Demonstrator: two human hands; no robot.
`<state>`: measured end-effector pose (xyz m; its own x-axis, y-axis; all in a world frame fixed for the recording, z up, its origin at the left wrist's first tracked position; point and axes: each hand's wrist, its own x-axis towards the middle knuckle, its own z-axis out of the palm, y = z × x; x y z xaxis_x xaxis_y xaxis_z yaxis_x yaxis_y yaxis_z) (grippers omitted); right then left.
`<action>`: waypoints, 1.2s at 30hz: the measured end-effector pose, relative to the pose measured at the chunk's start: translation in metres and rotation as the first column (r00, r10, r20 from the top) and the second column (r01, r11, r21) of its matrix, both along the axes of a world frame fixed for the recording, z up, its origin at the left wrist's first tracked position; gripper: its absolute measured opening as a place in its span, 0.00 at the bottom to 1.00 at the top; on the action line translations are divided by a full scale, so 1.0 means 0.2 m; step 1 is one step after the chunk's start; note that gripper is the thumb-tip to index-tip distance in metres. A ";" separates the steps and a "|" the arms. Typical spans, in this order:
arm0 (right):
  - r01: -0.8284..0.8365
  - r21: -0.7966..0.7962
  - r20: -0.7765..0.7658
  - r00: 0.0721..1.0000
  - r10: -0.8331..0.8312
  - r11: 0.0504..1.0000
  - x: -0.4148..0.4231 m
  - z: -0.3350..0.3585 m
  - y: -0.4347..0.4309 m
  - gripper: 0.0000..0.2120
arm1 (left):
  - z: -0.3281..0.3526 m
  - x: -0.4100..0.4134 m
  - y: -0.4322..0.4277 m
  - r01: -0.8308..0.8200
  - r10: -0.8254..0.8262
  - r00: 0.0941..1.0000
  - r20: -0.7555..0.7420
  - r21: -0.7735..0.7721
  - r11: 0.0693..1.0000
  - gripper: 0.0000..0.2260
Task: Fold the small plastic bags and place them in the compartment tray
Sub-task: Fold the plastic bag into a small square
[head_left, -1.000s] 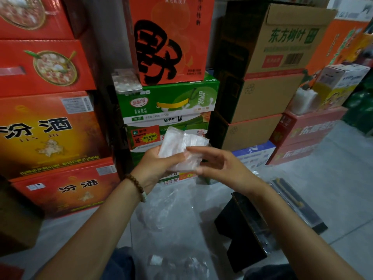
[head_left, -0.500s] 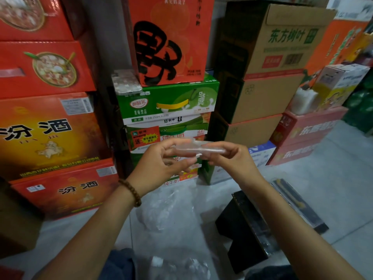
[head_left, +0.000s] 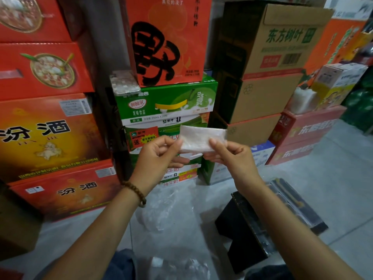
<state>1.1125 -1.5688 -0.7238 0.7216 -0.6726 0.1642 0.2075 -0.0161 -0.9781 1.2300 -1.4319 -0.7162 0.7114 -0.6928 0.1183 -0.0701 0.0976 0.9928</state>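
Two hands pinch one bag | left hand (head_left: 159, 156) nips its left edge, right hand (head_left: 232, 158) its right | small plastic bag (head_left: 201, 138) stretched flat, above-left of compartment tray (head_left: 292, 201) | step: folding, likely midway | next: fold again, lower rightward into tray | loose bags (head_left: 161, 211) left of tray

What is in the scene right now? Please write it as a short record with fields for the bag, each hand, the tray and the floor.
bag: small plastic bag, folded flat, held up in front of stacked boxes
left hand: left hand pinches the bag's left end
right hand: right hand pinches its right end
tray: black tray, low, beside the right forearm; bag not yet in it
floor: loose bags, clear, between the arms
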 end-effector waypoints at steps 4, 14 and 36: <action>0.028 0.012 0.015 0.999 -0.029 1.000 0.01 -0.02 0.01 0.06 | -0.01 -0.02 -0.01 0.007 -0.004 0.999 -0.051 0.048 0.999 0.19; 0.039 -0.206 -0.005 0.999 -0.041 0.978 0.05 -0.05 0.03 0.13 | -0.04 -0.06 -0.08 0.063 -0.078 0.916 -0.392 -0.052 0.997 0.12; 0.013 -0.021 -0.096 0.995 -0.015 1.000 0.12 -0.07 0.06 0.15 | -0.08 -0.05 -0.13 -0.160 0.140 0.901 -0.410 -0.015 0.987 0.09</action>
<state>1.1375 -1.5571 -0.7382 0.7252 -0.6799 0.1086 0.1122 -0.0389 -0.9929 1.2200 -1.4575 -0.7318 0.7998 -0.5747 -0.1735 0.3206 0.1646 0.9328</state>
